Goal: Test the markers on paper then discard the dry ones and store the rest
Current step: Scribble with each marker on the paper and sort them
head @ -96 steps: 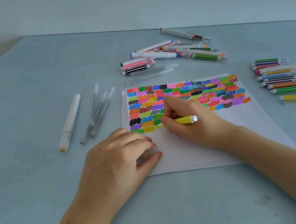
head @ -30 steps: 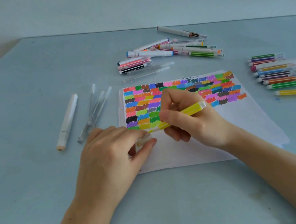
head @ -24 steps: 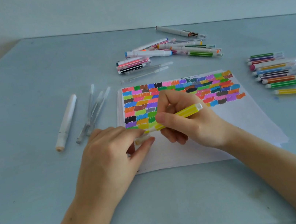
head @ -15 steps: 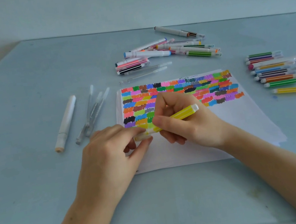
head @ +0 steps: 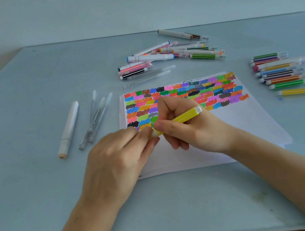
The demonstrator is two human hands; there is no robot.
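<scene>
Head view: a pale blue surface (head: 40,191) carries a stack of white paper (head: 239,132) near its middle, the paper's far half filled with coloured scribble blocks. Above the paper's left part, the right hand (head: 191,127) pinches a yellow marker (head: 184,117), its grip closed on the barrel. The left hand (head: 115,160) pinches the marker's near end, grip closed there. A jumbled marker pile (head: 168,55) lies toward the far edge. A neat marker row (head: 282,74) lies toward the right edge. A white pen (head: 68,128) and clear pens (head: 96,117) lie left of the paper. Bare surface runs along the near edge and into the far left corner.
</scene>
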